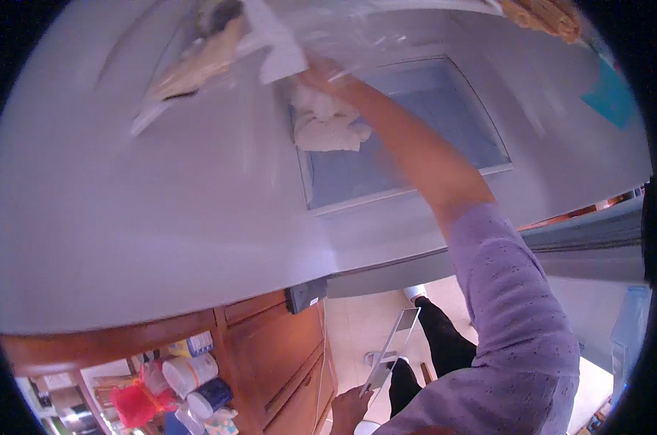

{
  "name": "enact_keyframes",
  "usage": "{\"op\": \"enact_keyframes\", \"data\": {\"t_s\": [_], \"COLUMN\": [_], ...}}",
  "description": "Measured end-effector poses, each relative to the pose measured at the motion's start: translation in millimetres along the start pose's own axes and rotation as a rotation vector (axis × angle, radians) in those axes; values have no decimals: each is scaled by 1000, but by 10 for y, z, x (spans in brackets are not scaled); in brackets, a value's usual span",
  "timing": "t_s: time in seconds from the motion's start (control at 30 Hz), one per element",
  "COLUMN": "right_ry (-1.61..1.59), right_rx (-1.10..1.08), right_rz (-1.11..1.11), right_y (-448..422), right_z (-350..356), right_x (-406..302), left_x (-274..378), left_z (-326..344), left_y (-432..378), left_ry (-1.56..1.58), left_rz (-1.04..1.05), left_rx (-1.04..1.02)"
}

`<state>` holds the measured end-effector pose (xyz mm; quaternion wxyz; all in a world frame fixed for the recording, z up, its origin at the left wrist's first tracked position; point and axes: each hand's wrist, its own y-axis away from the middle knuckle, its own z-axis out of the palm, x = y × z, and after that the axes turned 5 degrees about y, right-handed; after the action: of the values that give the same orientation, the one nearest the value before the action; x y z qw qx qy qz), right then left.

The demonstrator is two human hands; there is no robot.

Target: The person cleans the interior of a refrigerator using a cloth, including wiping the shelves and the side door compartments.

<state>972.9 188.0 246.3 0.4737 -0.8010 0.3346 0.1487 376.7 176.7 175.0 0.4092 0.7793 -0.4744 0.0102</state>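
Note:
My right hand (323,76) reaches far across the pale countertop and is blurred by motion. Its fingers meet the edge of a white sheet-like piece (282,54), and just below them lies a crumpled white cloth (331,130). Whether the fingers grip either one is hard to see. The cloth rests on a framed, bluish-grey panel (355,174) on the countertop. Low in the view, my left hand (353,408) holds a long, narrow, see-through panel with a pale rim (394,342). It is tilted upward above the floor.
Clear plastic and a blurred tan item (198,65) lie at the far side. An orange-brown cloth (543,19) and a teal item (611,95) are at upper right. Below the countertop edge are wooden cabinets (274,364), shelved containers (190,375) and a dark box (307,296).

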Motion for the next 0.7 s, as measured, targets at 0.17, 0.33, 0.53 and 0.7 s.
{"op": "enact_keyframes", "data": {"t_s": [0.17,0.33,0.53,0.7], "right_ry": [-187,454,-27,-32], "right_rx": [-107,-297,8,234], "right_rz": [458,-53,410,319], "right_y": [562,909,879,1226], "right_z": [-543,-520,-495,-895], "right_x": [95,-330,-266,-379], "left_x": [-172,-247,-231,-394], "left_z": [3,119,195,247], "left_y": [182,357,405,436], "left_ry": [29,-40,70,57], "left_rz": [21,-79,-75,109], "left_rx": [-18,-53,-21,64]}}
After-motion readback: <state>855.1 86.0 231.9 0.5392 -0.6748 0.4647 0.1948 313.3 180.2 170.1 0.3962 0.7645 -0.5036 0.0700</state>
